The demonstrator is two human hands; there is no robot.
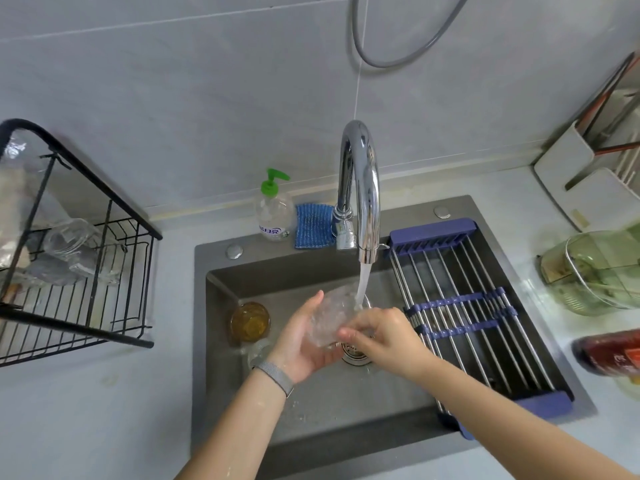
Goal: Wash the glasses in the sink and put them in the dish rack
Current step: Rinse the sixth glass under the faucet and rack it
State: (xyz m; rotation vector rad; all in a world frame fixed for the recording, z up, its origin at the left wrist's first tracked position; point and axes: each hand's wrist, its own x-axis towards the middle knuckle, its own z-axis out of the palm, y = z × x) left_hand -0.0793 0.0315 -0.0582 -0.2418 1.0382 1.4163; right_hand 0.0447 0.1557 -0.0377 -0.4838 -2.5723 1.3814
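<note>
A: Status?

B: My forearms come in from the bottom edge, both over the sink (pixel 242 393). Left hand (pixel 304 344) cradles a clear glass (pixel 329 315) from below, fingers (pixel 317 299) wrapped up its far side. Right hand (pixel 381 332) grips the near end of it, fingers (pixel 349 333) curled on it. So both are grasping the same glass, neither released.

A: Water on?

B: Yes. Faucet (pixel 362 188) is running, and the stream (pixel 362 285) hits the glass at its upper end. I'd call this the rinse step, mid-wash.

A: What's done?

B: The black dish rack (pixel 104 271) on the bench (pixel 104 410) to the left already holds clear glassware (pixel 74 237). It's blurred, so I can't count pieces.

A: What's left?

B: An amber glass (pixel 250 322) stands upright in the sink's left corner, just beside my left hand, not touched. Something clear may sit below it near my wrist; too faint to tell. So I'd guess at least one more wash after this one, plus moving this glass left to the rack.

A: Soap?

B: The pump bottle (pixel 273 211) and blue sponge (pixel 314 226) sit on the sink's back ledge, out of use right now.
</note>
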